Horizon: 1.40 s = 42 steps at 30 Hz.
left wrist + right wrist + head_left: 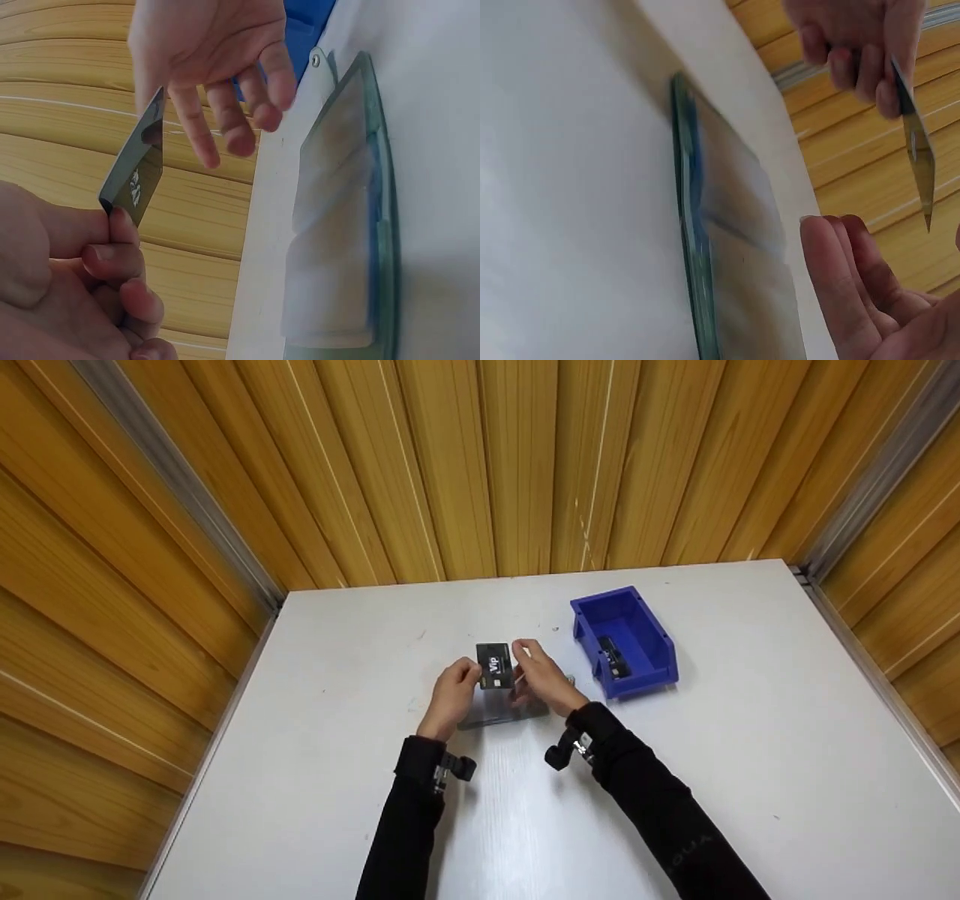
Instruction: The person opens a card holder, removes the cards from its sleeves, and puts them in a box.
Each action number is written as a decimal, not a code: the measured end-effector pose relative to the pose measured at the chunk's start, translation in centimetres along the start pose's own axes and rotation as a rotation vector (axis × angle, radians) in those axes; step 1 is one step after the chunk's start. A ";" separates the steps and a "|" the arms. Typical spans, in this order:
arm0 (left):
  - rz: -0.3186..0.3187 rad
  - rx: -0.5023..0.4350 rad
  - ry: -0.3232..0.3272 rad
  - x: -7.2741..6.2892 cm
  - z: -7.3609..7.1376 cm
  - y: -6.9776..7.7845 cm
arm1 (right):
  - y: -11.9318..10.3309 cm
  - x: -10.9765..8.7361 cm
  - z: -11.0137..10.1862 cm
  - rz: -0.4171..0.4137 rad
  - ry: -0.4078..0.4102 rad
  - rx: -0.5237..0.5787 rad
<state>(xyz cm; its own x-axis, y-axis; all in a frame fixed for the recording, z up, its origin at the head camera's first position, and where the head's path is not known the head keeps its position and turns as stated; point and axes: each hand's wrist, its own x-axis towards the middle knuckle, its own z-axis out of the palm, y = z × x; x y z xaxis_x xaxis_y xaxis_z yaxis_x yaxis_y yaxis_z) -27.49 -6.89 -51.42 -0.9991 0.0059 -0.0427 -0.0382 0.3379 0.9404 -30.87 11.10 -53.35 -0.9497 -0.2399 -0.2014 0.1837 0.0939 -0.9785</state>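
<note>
A black card marked "Vip" (493, 656) is pinched at one edge between the thumb and fingers of my left hand (450, 695). Close by on the card's other side, my right hand (549, 681) has its fingers apart from it and holds nothing. Below both hands, a green-edged card holder (330, 262) lies open on the table, its clear pockets facing up. A snap tab (321, 71) sticks out at its far end in the left wrist view. From the head, my hands and the card hide part of the holder.
To the right of my hands stands a blue plastic bin (637, 686) with a few dark cards (613, 656) inside, against its left wall. Wood-look panels (517, 472) rise behind the white table (337, 675) and along its sides.
</note>
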 end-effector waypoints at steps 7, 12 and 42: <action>0.036 0.046 -0.022 0.0 0.9 -0.3 | 0.0 0.0 3.1 0.020 0.125 0.065; 0.031 0.061 -0.033 0.0 1.1 -0.3 | 0.4 0.0 4.0 0.020 0.211 0.072; 0.039 0.144 -0.042 -0.1 1.4 -0.8 | 1.2 -0.1 2.9 -0.113 0.231 -0.184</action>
<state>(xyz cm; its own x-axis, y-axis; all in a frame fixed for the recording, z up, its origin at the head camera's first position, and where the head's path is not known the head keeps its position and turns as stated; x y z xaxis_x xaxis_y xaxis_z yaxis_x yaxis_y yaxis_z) -27.30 -5.86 -52.58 -0.9979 0.0598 -0.0244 0.0065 0.4682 0.8836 -29.79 8.46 -54.63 -0.9979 -0.0345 -0.0552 0.0445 0.2570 -0.9654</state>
